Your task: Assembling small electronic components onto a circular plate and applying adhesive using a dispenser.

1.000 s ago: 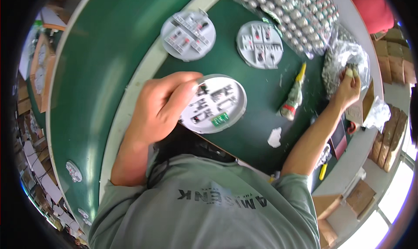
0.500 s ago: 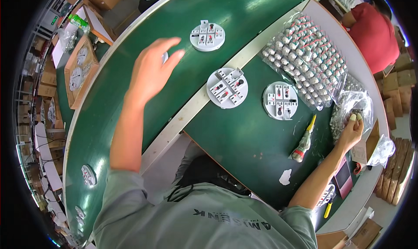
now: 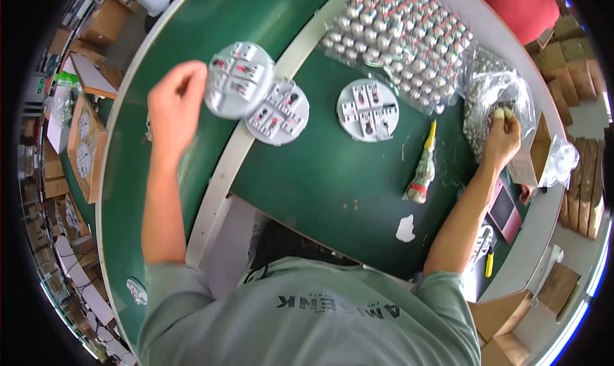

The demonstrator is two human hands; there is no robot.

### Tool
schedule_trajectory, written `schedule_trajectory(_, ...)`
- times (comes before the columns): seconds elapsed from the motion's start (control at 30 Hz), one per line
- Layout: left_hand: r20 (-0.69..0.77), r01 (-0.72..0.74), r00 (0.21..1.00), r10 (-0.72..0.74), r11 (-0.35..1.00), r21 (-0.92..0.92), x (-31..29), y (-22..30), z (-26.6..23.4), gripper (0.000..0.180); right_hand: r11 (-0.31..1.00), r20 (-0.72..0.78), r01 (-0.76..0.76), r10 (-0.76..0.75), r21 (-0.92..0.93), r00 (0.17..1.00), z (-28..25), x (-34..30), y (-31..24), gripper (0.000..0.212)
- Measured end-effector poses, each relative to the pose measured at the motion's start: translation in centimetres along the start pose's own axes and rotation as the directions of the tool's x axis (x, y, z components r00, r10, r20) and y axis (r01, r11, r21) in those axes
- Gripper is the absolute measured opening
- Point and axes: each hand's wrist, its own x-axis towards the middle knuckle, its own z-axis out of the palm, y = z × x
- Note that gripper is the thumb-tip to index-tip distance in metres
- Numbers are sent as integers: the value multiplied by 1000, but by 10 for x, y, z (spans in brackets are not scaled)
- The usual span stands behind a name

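Note:
My left hand (image 3: 173,107) is closed at the left edge of a round grey plastic base (image 3: 240,81), which looks lifted and a little blurred. That base carries small raised blocks with red and black parts, and it overlaps a second round base (image 3: 281,120) lying on the table's pale rail. A third round base (image 3: 368,110) lies flat on the green table. My right hand (image 3: 502,139) has covered fingertips pinched together over an open clear bag of small metal parts (image 3: 480,104); whatever is between them is too small to make out.
A plastic-wrapped block of silver round components with wires (image 3: 403,43) lies at the back. On the table are a bottle-like tool with a yellow tapered tip (image 3: 422,168) and a white scrap (image 3: 405,228). A cardboard box (image 3: 534,152) stands right; a person in red (image 3: 518,8) is beyond.
The head view has shifted. My left hand has gone from reaching with spread fingers to gripping a round base, which has come nearer and over another. My right hand stays at the bag.

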Motion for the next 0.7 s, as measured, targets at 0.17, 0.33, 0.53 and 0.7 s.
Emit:
schedule_trajectory(0.17, 50, -126, 990, 132, 986, -112, -130, 76, 40, 14, 984, -117, 112, -96, 136, 988, -1, -8, -25, 30)
schedule_trajectory(0.33, 41, -80, 996, 83, 994, -70, -162, 75, 80, 18, 975, 147, 167, -188, 145, 971, -26, -104, -128, 21)
schedule_trajectory(0.53, 76, -243, 967, 241, 970, 18, -163, 70, 85, 27, 880, 679, 299, -475, 369, 560, -28, -236, -160, 25)
schedule_trajectory(0.7, 97, -250, 964, 248, 968, 5, -160, 73, 87, 29, 829, 652, 445, -548, 339, 524, -19, -244, -158, 28)
